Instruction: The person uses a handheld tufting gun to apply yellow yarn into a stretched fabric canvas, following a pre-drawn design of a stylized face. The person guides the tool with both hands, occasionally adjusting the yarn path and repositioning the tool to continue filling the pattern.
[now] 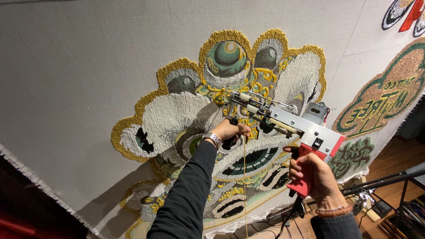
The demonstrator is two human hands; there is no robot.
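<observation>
A tufting gun [283, 124] with a grey metal body and a red grip points its needle end at a stretched grey cloth [88, 79]. My right hand [315, 175] is wrapped around the red grip, a bead bracelet on its wrist. My left hand [230, 131] grips the gun's black front handle; a metal watch sits on that wrist. A yellow yarn [245, 186] hangs down from the gun. The needle end touches the yellow part of a tufted lion-head design [177, 119] in white, gold and green.
A second tufted piece [385, 102] in brown and green sits on the cloth to the right. Black stand poles [385, 179] and cables [287, 219] lie at the lower right over a wooden floor [398, 159]. The cloth's frayed lower edge [40, 181] runs down the left.
</observation>
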